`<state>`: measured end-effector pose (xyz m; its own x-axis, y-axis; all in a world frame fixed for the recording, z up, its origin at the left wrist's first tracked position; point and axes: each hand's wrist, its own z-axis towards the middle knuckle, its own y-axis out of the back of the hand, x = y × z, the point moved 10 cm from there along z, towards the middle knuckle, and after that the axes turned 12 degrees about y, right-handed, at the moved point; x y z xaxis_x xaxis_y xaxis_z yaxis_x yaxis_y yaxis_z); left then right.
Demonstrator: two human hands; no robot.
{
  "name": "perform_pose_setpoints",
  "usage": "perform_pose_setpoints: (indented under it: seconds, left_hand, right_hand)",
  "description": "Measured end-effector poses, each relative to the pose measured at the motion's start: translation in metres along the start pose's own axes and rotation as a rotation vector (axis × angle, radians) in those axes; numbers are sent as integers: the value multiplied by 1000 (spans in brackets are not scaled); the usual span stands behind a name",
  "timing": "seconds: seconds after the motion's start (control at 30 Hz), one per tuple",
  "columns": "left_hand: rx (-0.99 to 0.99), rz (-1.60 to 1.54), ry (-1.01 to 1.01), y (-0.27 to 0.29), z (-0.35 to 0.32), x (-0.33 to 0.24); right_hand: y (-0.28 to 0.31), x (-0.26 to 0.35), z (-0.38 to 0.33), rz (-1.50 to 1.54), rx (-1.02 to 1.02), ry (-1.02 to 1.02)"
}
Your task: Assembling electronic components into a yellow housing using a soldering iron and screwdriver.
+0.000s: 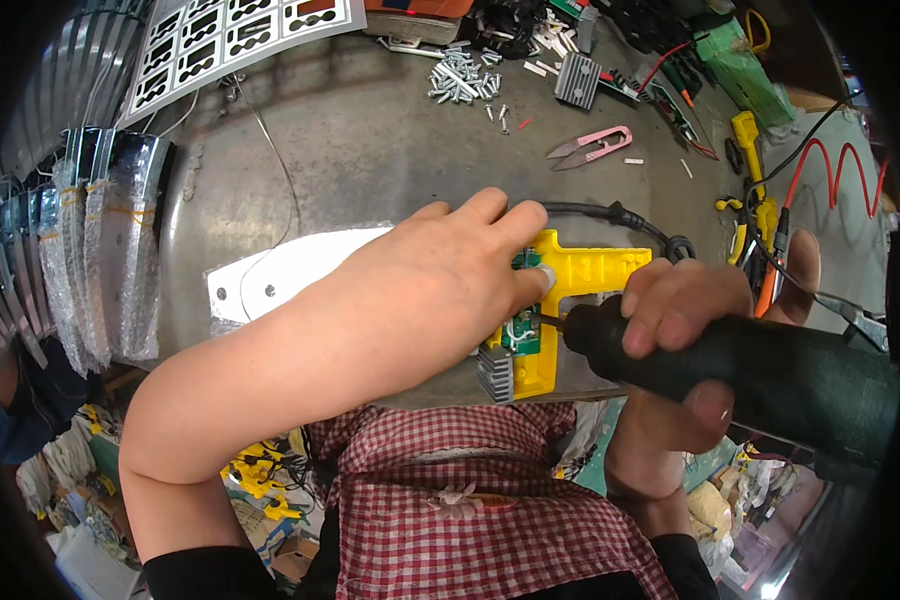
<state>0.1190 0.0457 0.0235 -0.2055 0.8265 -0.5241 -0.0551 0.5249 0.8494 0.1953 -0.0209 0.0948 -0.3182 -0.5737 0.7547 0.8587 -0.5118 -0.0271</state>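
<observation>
On the grey tabletop [370, 130], a yellow casing [545, 375] lay open, with a green circuit board [526, 342] inside and a finned heat sink [495, 373] at the board's seven o'clock. The left hand [460, 250] came over from ten o'clock, its fingers bent against casing and board; how firmly they gripped could not be told. At three o'clock, the right hand [695, 305] had its fingers wrapped around a black driver [790, 375], its tip pointing toward the board. From the casing, pink snips [600, 145] lay at twelve, silver screws [460, 80] at eleven.
</observation>
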Motion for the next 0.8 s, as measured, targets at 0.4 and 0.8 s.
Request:
perform_pose_setpoints:
  seconds: [0.4, 0.8]
  left_hand:
    - [-26, 3, -3, 0, 1, -1]
    - [30, 52, -11, 0, -4, -5]
  right_hand:
    - [-16, -11, 0, 65, 219, -7]
    - [139, -31, -1, 257, -361, -399]
